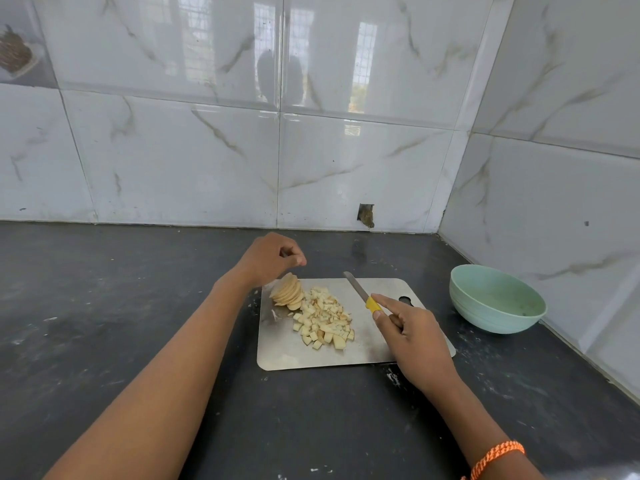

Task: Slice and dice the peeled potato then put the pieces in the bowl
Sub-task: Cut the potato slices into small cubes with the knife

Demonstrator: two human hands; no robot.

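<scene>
A steel cutting board (287,351) lies on the dark counter. On its far left corner leans a fanned stack of potato slices (288,292). Beside it spreads a heap of diced potato (323,318). My left hand (268,258) hovers just behind and above the slices, fingers curled loosely, holding nothing. My right hand (410,332) grips the yellow handle of a knife (358,290), forefinger along the top, blade pointing away over the board and clear of the potato. A pale green bowl (497,299) stands to the right of the board; it looks empty.
The black stone counter (104,306) runs into a corner of white marble tiles behind and to the right. The bowl sits close to the right wall. A small hole (366,215) shows in the back wall's base.
</scene>
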